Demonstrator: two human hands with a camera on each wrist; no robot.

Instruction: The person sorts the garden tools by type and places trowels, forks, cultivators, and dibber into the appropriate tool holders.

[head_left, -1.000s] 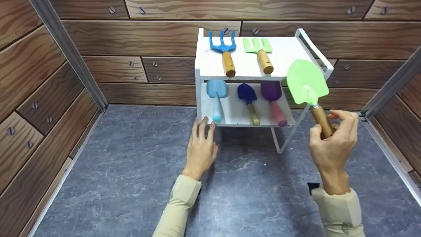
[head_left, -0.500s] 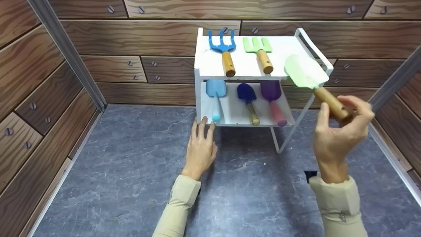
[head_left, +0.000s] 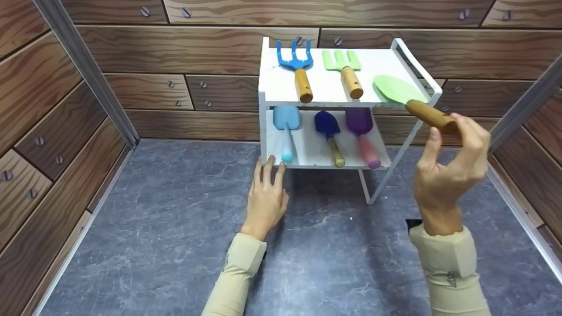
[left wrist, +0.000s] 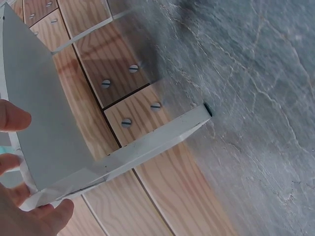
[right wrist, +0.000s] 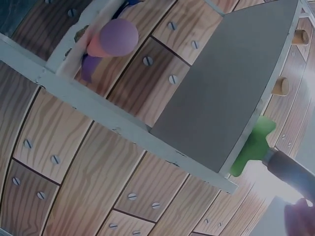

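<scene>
My right hand [head_left: 454,162] pinches the wooden handle end of a green garden trowel [head_left: 397,90]. Its blade lies over the front right of the white shelf rack's top shelf [head_left: 373,61]; whether it touches the surface I cannot tell. In the right wrist view the green blade [right wrist: 253,147] overhangs the shelf edge. My left hand [head_left: 265,204] touches the lower shelf's front left corner, fingers extended and spread about the post [left wrist: 147,145]. On the top shelf lie a blue hand fork [head_left: 296,63] and a green hand fork [head_left: 340,61], both wooden-handled.
Along the lower shelf lie a light blue shovel [head_left: 286,118], a dark blue trowel [head_left: 326,123] and a purple shovel [head_left: 359,122] with a pink handle. A side rail [head_left: 417,68] edges the top shelf's right. Wood-patterned walls [head_left: 197,48] surround the grey floor [head_left: 175,245].
My right hand has risen and tipped the trowel from near upright to flatter, its blade now low over the top shelf's front right. My left hand has stayed at the lower shelf corner.
</scene>
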